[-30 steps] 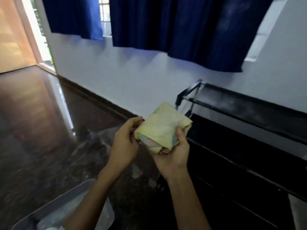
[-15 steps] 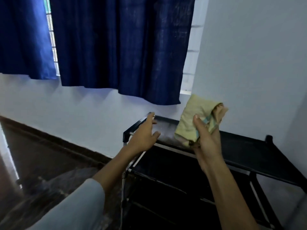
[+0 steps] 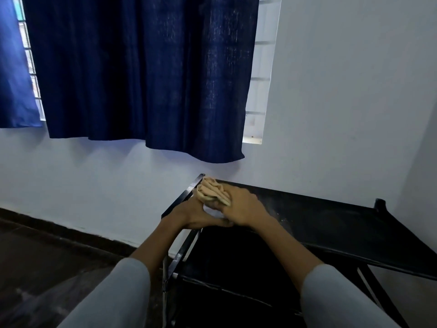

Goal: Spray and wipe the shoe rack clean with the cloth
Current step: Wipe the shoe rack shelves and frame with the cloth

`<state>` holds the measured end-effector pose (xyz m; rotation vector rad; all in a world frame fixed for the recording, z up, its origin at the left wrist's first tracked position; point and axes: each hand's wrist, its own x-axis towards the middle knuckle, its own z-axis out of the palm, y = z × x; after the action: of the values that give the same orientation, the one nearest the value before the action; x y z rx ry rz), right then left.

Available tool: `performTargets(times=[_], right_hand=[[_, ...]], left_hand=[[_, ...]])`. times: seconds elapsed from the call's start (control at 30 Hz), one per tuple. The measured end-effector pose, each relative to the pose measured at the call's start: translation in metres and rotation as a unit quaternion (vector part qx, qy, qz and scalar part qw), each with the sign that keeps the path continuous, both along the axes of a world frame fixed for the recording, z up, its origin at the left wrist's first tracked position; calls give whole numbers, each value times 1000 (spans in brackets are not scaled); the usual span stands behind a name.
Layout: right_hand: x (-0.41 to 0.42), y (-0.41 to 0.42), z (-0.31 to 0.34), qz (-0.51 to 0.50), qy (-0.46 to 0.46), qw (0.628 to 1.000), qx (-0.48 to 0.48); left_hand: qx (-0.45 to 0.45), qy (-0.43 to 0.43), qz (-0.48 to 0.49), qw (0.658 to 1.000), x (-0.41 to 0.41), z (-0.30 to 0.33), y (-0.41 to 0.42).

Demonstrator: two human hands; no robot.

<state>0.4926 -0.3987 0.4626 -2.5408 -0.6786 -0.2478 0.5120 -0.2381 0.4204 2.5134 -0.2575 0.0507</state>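
The black shoe rack stands against the white wall, its dusty top shelf stretching to the right. A bunched yellow cloth lies on the far left end of that top shelf. My right hand lies over the cloth and holds it down on the shelf, fingers curled onto it. My left hand grips the rack's front left corner, fingers along the front rail just below my right hand. No spray bottle is in view.
A dark blue curtain hangs over the window above the rack's left end. Lower shelves sit dark under the top one. Dark glossy floor lies to the left. A wall corner closes in at the far right.
My right hand brought the cloth down from the air onto the top shelf's left end. My left hand slid from the shelf top to the front left corner. The view moved closer.
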Motion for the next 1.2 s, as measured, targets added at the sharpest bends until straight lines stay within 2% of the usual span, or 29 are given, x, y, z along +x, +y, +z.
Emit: performTargets(times=[0.1,0.13,0.23,0.37,0.53,0.6,0.67,0.77,0.9,1.07,1.2], right_hand=[[14,9,-5,14,50,998,-32],[19,9,-6,9,51,998,-43],[31,8,-8,-16,21,994,-107],[59,12,-13,-70,-37,985,-154],[90,17,-16,-160,-56,977,-127],[85,23,-14,-133,-49,975,-168],[65,24,-5,-64,-28,973,-220],[31,14,11,43,34,967,-247],[13,14,5,46,20,972,-229],[20,19,-3,6,-3,982,-191],[52,22,-17,-29,-37,985,-166]], left_hand=[[142,-42,59,987,0,-9,-2],[159,-62,71,983,-2,-12,-3],[122,-125,96,980,-8,-16,-8],[56,-127,124,982,-11,-19,-11],[-3,-100,140,985,-22,-7,-18],[-22,-109,131,985,-21,-8,-17],[-58,-128,110,984,-21,-9,-16],[-97,-160,89,978,-21,-11,-16],[-104,-200,95,970,-20,-15,-15],[-80,-158,116,977,-13,-17,-13],[-16,-107,135,985,-24,-6,-20]])
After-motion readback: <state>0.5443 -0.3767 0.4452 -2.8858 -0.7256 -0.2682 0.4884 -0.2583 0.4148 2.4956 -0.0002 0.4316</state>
